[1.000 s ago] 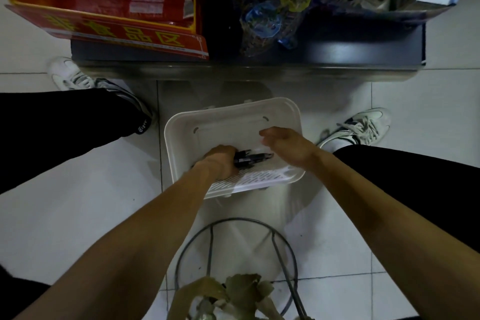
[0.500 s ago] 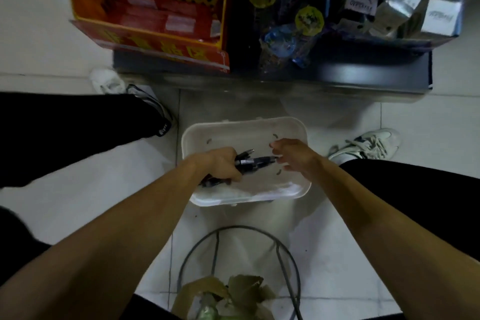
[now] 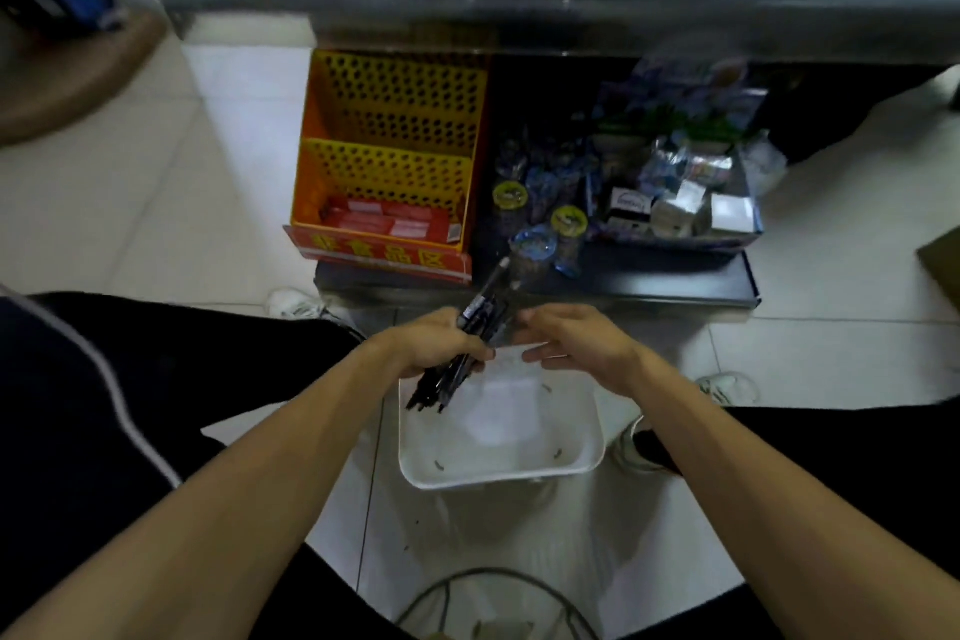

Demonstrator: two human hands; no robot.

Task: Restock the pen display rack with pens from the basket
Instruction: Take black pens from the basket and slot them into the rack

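Pens (image 3: 483, 309) in left grip (image 3: 434, 346), above basket (image 3: 498, 476)

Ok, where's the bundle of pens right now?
Head view, centre: the bundle of pens is gripped in the left hand, above the white basket's far left corner, upper ends angled toward the orange rack.

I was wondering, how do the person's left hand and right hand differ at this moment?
The left hand grips a bundle of black pens, while the right hand holds nothing. The left hand's fingers are curled tight, while the right hand's are straight and loosely spread, pointing toward the bundle. Whether the right hand touches the pens cannot be told. Both hands are above the white basket.
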